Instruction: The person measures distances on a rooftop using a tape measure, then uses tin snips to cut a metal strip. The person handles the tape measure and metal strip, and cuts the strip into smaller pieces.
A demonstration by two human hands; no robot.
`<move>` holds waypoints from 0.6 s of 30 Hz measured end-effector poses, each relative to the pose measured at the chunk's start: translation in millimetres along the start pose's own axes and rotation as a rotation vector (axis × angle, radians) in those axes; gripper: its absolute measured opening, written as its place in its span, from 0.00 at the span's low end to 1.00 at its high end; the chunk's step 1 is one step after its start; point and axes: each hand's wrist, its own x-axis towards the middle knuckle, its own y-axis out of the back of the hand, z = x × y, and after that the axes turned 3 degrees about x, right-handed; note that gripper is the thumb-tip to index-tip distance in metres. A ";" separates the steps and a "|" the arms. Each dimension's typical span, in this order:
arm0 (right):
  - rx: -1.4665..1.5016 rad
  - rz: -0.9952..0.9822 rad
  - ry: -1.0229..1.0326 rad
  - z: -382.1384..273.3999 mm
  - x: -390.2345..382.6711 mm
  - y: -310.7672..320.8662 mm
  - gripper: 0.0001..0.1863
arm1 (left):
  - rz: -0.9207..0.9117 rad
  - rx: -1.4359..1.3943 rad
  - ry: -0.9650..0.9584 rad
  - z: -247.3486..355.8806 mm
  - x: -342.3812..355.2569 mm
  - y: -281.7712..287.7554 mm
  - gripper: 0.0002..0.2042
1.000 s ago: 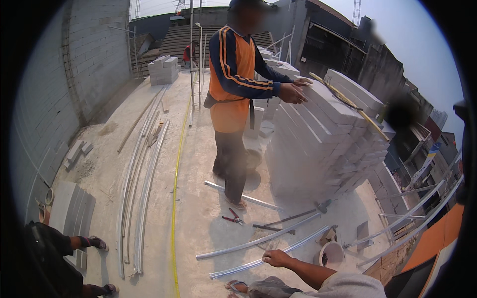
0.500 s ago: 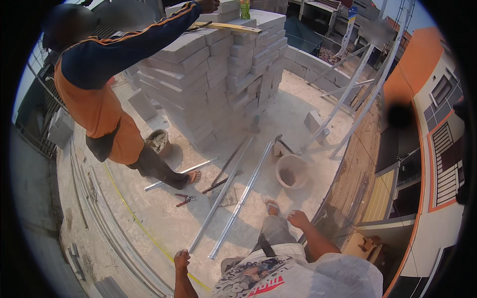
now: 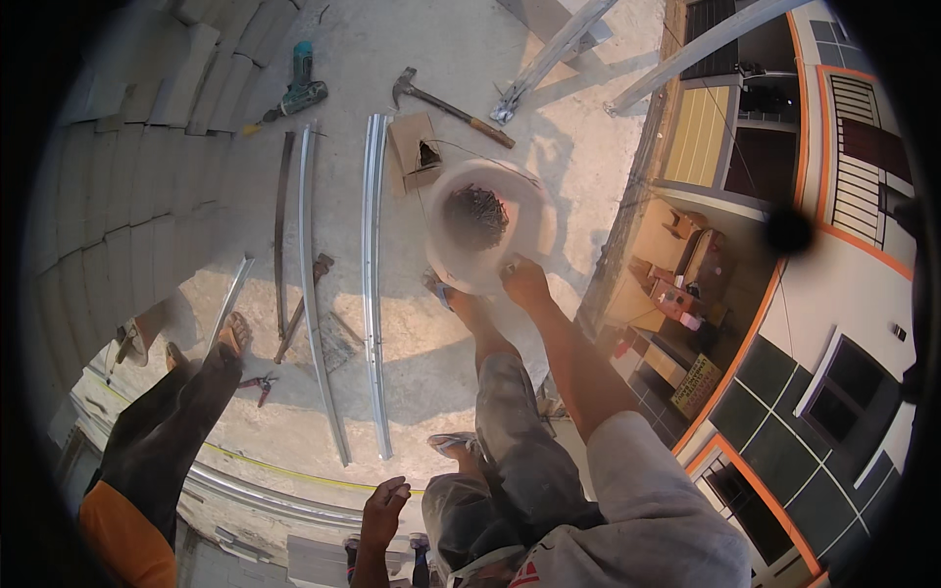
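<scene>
My right hand is at the near rim of a pale round bucket, its fingers curled and apparently gripping the edge. Inside the bucket lies a dark heap of nails. Lower down, my left hand hangs with fingers and thumb drawn together; whether anything is between them is hidden. Close above it end two long metal channels, one narrow and one wider, lying on the concrete. A hammer with a wooden handle and an opened cardboard box lie beyond the bucket.
A teal cordless drill and a dark bar lie near stacked pale blocks. Red-handled pliers lie by a co-worker's leg. A yellow tape crosses the floor. Pale poles stand near the floor's right edge.
My view has tilted down and come closer to the bucket. My right hand has reached from beside my knee to the bucket's rim. My left hand stays low, near the channels' ends.
</scene>
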 end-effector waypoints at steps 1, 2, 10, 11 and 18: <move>-0.055 0.003 -0.008 7.0 31.7 -18.0 0.15 | 0.027 0.014 0.066 12.2 28.5 -3.6 0.17; -0.092 0.029 0.006 15.3 54.9 -36.3 0.16 | 0.044 -0.006 0.098 22.2 54.5 -5.0 0.17; -0.557 0.307 0.516 38.5 179.7 -106.0 0.26 | 0.092 -0.107 0.244 41.4 164.6 -20.1 0.18; -0.556 0.142 0.354 33.1 186.7 -108.8 0.25 | 0.079 -0.103 0.248 42.1 167.5 -22.9 0.18; -0.548 -0.239 0.066 13.5 184.6 -96.9 0.22 | 0.085 -0.070 0.241 73.5 163.6 -25.7 0.20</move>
